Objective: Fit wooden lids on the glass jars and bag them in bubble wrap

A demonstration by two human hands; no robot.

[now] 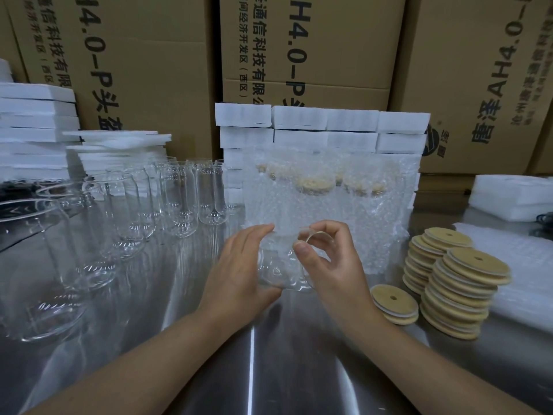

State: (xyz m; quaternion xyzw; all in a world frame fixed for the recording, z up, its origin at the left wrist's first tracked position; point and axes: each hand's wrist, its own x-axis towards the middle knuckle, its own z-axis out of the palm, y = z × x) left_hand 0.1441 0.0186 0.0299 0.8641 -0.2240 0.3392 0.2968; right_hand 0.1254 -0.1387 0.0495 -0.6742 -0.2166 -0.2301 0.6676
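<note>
Steel table: shiny top nearest the camera, both forearms reaching over it
Glass jar: lidless, held tilted just above the table between both hands
Left hand: cupped round the jar's side, thumb under its base
Right hand: thumb and fingers pinching the jar's rim
Step in hand: seemingly a jar taken up for its lid, none fitted yet
Wooden lids: stacked at right, near the right hand but apart from it
Next move: likely the right hand lets go of the rim, takes one lid and presses it squarely onto the mouth while the left steadies the glass
Empty jars: ranked at left, unlidded
Bagged jars: behind the hands, lidded, in bubble wrap, against white foam blocks
Cardboard boxes: stacked farthest back
</note>
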